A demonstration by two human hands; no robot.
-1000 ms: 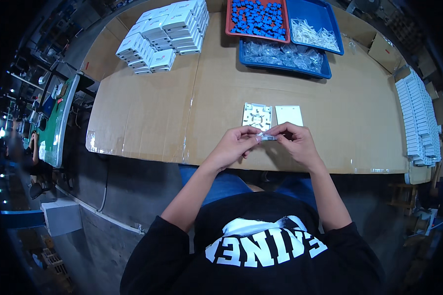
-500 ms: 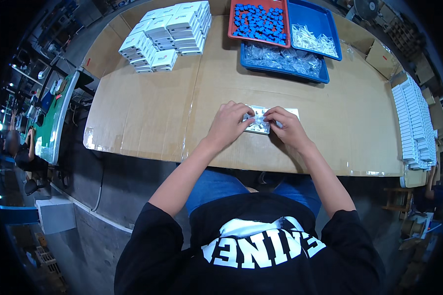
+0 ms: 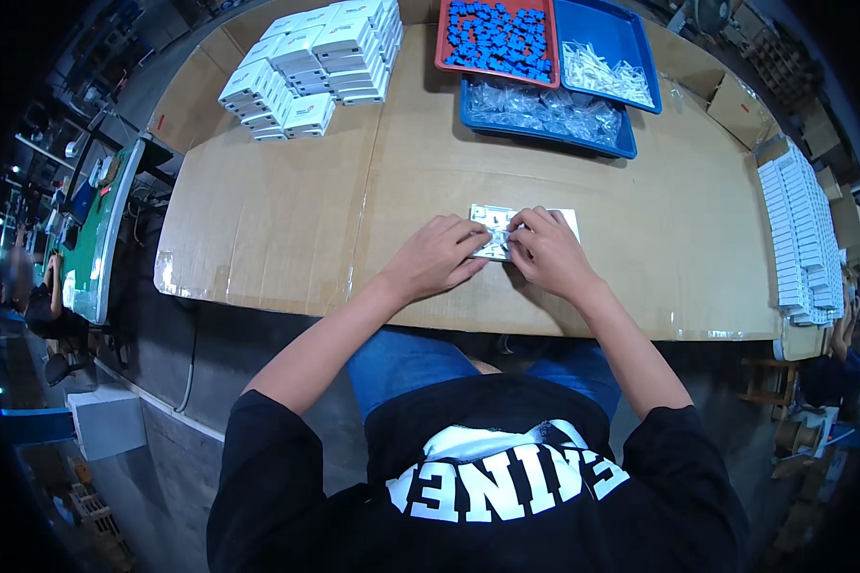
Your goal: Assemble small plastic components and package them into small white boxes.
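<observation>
A flat white plastic case (image 3: 490, 212) lies on the cardboard-covered table in front of me, its upper face showing small fittings. My left hand (image 3: 440, 255) is at its left side, with the fingers bent over the case and the thumb by the front edge. From the right, my right hand (image 3: 550, 252) reaches over it with thumb and fingertips pinched together at the middle. Whatever is in that pinch is too small or too covered to make out. Behind the right fingers a plain white flat piece (image 3: 570, 220) shows, partly hidden.
White boxes (image 3: 301, 53) are stacked at the back left. A red tray (image 3: 440, 48) of blue parts, a blue tray (image 3: 597, 24) of white sticks and another blue tray (image 3: 631, 143) of clear bags stand at the back. White pieces (image 3: 801, 234) are stacked on the right.
My left hand has shifted slightly left and toward me, its fingertips drawing a little away from the right hand's. The right hand stays pinched over the case.
</observation>
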